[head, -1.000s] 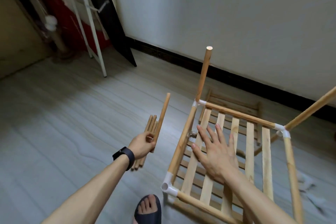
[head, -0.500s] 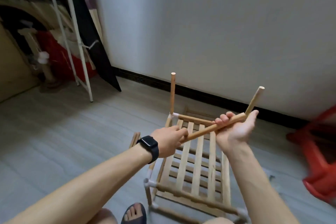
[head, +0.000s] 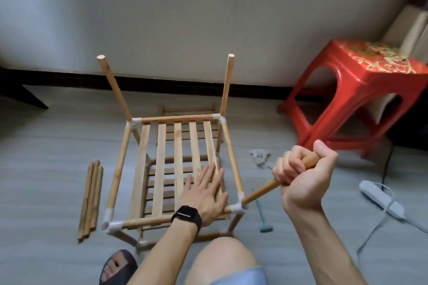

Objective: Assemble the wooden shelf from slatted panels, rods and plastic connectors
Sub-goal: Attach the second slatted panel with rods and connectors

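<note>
The partly built wooden shelf stands on the floor, its upper slatted panel (head: 162, 164) framed by rods and white plastic corner connectors. Two rods (head: 228, 83) rise from the far corners. My left hand (head: 205, 190), with a black watch on the wrist, presses flat on the slats near the front right corner. My right hand (head: 301, 173) grips a wooden rod (head: 261, 191) whose lower end sits at the front right connector (head: 238, 207). The front left connector (head: 108, 223) has an empty upward socket.
Several spare rods (head: 91, 199) lie on the floor left of the shelf. A small green mallet (head: 262, 220) lies right of it. A red plastic stool (head: 356, 95) stands at the right, a white power strip (head: 382, 199) beyond my right arm. Another slatted panel (head: 187, 109) lies behind.
The rod passed from both hands into my right hand alone, and its end went down to the front right connector. My left hand dropped flat onto the slats. The view swung right.
</note>
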The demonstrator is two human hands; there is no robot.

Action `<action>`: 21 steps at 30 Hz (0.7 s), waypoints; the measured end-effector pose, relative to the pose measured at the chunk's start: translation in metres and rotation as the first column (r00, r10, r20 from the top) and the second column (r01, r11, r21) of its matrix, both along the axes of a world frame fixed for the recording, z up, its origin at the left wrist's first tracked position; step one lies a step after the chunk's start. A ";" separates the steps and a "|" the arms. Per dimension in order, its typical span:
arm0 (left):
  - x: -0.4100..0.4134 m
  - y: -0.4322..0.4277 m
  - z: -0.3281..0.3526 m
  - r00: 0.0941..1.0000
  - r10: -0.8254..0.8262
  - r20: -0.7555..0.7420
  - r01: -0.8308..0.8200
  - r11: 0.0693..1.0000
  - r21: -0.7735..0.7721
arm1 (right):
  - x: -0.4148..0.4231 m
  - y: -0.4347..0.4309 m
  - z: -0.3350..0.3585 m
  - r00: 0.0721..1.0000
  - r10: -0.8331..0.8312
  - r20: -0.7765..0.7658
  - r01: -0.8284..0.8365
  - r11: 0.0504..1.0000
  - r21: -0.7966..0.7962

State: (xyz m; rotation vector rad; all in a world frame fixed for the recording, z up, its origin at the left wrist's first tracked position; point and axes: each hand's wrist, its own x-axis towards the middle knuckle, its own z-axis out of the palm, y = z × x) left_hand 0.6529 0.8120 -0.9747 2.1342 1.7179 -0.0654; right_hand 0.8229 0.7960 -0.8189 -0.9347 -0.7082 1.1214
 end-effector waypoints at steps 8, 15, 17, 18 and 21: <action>0.000 0.000 -0.004 1.000 0.000 -0.028 0.000 1.000 -0.011 | -0.006 -0.015 -0.009 0.988 0.105 0.115 -0.106 0.994 0.004; 0.000 0.000 -0.007 1.000 -0.004 -0.029 0.004 1.000 -0.012 | 0.014 -0.005 -0.010 0.999 -0.009 0.036 0.009 1.000 -0.025; -0.001 -0.001 -0.008 1.000 -0.005 -0.029 0.005 1.000 -0.016 | 0.022 0.000 -0.009 0.999 -0.044 0.030 0.045 0.998 -0.046; 0.000 -0.002 -0.008 1.000 -0.007 -0.031 0.006 1.000 -0.016 | 0.022 0.001 -0.009 0.998 -0.046 0.039 0.048 0.997 -0.053; 0.000 -0.002 -0.009 1.000 -0.008 -0.025 0.008 1.000 -0.021 | 0.007 -0.003 -0.016 0.988 0.120 0.095 -0.120 0.993 -0.006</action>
